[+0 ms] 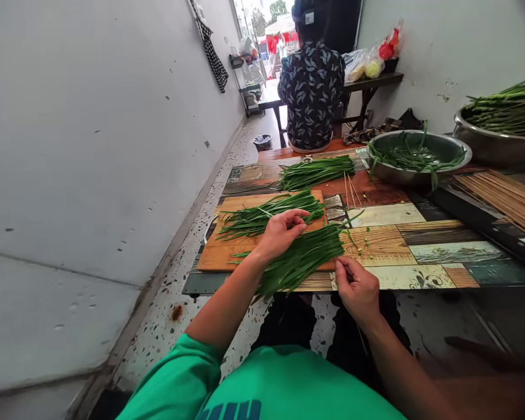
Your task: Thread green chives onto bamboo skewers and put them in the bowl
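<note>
A bunch of garlic chives (301, 256) lies flat near the table's front edge, partly over a wooden cutting board (214, 256). My left hand (282, 232) is above it with thumb and fingers curled together; what they pinch, if anything, is too small to make out. At the bunch's right end, my right hand (357, 287) is closed in a pinch on a thin skewer (362, 338), part of which shows below the hand. A second bunch of chives (266, 216) rests on the board, and a third bunch (317, 173) lies beyond it.
Loose skewers (352, 189) lie beside the far bunch. On the right are a metal bowl (420, 169) with chive scraps, a larger bowl (499, 137) of long green stalks, a black-handled knife (485, 221) and many skewers (507, 195). A person (312, 93) sits ahead, facing away.
</note>
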`<state>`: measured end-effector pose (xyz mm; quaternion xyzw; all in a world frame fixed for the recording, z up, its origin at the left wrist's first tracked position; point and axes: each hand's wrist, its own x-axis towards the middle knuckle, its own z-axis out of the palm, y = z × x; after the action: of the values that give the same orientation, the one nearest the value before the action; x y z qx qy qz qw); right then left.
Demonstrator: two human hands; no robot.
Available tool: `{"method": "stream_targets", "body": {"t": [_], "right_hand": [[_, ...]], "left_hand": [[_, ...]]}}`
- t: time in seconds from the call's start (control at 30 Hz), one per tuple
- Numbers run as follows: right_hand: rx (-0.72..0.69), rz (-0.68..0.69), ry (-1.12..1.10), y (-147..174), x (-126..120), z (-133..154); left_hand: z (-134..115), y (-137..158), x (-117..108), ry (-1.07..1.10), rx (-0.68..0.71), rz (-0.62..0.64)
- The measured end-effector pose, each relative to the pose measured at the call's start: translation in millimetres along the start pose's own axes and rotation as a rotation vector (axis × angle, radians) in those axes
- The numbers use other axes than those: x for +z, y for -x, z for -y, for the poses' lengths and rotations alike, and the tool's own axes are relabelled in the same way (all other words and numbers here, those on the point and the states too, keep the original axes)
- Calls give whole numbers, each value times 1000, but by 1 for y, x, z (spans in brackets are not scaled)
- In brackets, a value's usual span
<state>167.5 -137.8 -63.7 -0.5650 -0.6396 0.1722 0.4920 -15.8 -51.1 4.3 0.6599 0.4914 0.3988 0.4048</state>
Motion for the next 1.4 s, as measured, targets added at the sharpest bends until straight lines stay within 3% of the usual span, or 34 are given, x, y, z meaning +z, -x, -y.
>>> {"method": "stream_targets", "body": {"t": [0.17,0.37,0.53,0.63,0.8,1.4], "right_hand": [[5,16,-44,0,-1,1],[-17,-5,-8,-1,-2,1],[-20,-9,-19,0,-1,-1],[-18,2,-28,0,-1,-1],[-8,10,-52,0,-1,-1],[-12,-17,-53,0,-1,-1]], "left_hand": [[-5,-5,6,-35,-11,65],[-11,-12,9,-349,24,59],[-16,-16,14,-498,104,-31],[-17,-19,20,-356,55,-58],[-12,-22,27,-73,-25,63],[-6,-19,30,16,-48,7]]}}
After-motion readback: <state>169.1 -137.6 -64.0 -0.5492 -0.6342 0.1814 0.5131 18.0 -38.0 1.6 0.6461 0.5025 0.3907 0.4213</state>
